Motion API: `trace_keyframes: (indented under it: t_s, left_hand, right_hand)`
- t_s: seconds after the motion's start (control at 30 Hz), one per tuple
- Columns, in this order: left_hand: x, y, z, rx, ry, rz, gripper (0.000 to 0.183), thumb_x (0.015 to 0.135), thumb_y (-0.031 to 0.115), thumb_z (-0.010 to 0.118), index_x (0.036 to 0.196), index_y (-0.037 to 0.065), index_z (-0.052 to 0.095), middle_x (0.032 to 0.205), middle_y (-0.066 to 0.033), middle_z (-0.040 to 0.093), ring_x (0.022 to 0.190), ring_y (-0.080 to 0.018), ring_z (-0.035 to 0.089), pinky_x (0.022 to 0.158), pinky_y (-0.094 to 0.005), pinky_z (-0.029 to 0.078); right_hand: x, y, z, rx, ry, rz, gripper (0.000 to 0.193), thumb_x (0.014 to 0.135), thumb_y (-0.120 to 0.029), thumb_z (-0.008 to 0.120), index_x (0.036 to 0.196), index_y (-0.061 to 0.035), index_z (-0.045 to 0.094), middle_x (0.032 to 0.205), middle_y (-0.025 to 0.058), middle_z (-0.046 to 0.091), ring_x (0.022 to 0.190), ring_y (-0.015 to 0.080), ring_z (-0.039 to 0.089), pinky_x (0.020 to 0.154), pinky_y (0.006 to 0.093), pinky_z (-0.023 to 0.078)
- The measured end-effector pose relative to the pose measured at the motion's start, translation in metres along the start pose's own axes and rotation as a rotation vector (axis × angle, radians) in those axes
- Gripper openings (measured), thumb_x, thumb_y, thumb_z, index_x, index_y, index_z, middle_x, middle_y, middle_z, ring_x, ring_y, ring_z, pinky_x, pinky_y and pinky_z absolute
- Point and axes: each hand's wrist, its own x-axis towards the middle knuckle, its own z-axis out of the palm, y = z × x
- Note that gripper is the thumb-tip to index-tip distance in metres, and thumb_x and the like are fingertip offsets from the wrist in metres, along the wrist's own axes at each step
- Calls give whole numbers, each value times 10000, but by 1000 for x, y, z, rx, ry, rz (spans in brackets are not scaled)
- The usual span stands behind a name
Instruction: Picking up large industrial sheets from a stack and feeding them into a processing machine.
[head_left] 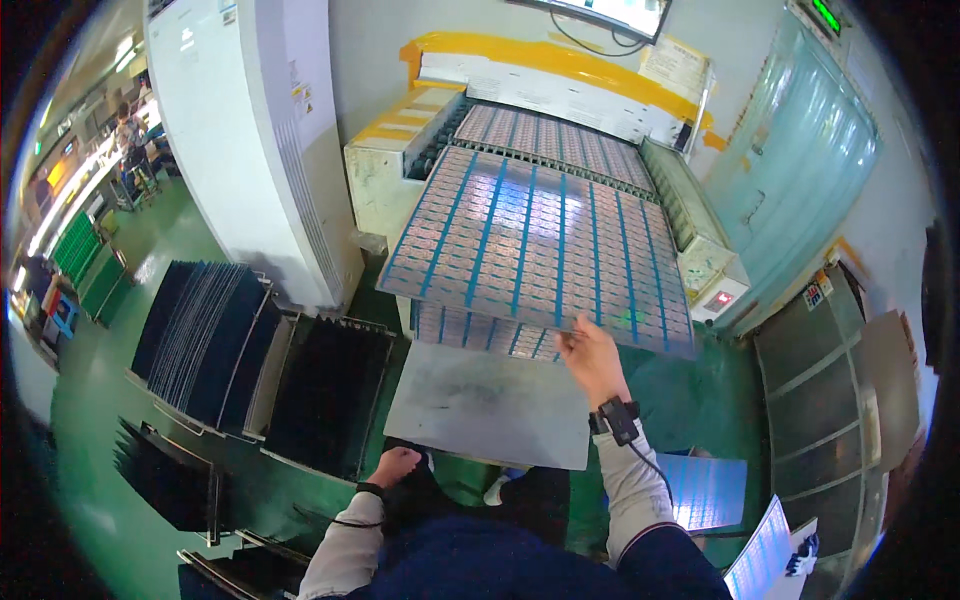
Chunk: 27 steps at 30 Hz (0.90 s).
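My right hand [592,362] pinches the near edge of a large circuit board panel [530,240], which has rows of small pale patterns between blue stripes. The panel lies tilted over the near end of a roller conveyor [440,140]. Under its near edge shows part of another striped panel [470,330]. Low by my lap, my left hand [397,466] is curled closed beside the corner of a plain grey board [480,400], with nothing seen in it. Farther back on the rollers lies another circuit board panel [560,140].
Black racks [205,340] filled with upright sheets stand on the floor at left, near a tall white cabinet [230,130]. More striped panels [705,490] rest low at right. A grey framed board [820,390] leans by the right wall. Someone sits far left.
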Motion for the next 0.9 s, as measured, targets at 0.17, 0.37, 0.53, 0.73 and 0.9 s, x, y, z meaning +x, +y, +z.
trace_keyframes:
  t_s: [0.17, 0.37, 0.53, 0.73, 0.9]
  left_hand:
    - [-8, 7, -9, 11, -4, 41, 288, 794, 334, 642, 852, 55, 681, 709, -27, 646, 669, -115, 604, 618, -271, 479]
    - [-12, 6, -17, 4, 30, 27, 268, 814, 284, 639, 860, 23, 676, 737, -52, 654, 678, -115, 603, 619, -278, 486]
    - [-22, 27, -9, 22, -3, 35, 271, 826, 274, 634, 874, 10, 667, 755, -36, 652, 665, -103, 591, 604, -266, 478]
    - [-22, 23, -18, 13, -8, -32, 283, 827, 275, 637, 913, 5, 657, 756, -34, 637, 664, -101, 574, 600, -248, 468]
    - [-22, 24, -11, -35, -16, -25, 326, 840, 293, 633, 956, -11, 649, 789, -44, 643, 696, -104, 576, 631, -250, 475]
  right_hand:
    - [21, 0, 27, -37, -44, 21, 142, 876, -145, 584, 941, -30, 533, 930, 105, 586, 894, 237, 573, 761, 340, 501]
    - [43, -5, 41, -26, -31, -1, 156, 890, -150, 558, 970, -18, 539, 959, 113, 604, 898, 218, 587, 774, 323, 513]
    - [59, -15, 34, 9, -30, -47, 140, 900, -152, 547, 960, -27, 544, 932, 99, 607, 870, 212, 594, 784, 329, 525]
    - [83, -12, 44, 70, -29, -43, 124, 907, -141, 531, 941, -23, 543, 888, 98, 596, 833, 210, 584, 803, 351, 523]
    - [87, -24, 47, 96, 17, -50, 129, 916, -137, 514, 939, -14, 544, 884, 99, 597, 817, 209, 581, 816, 357, 516]
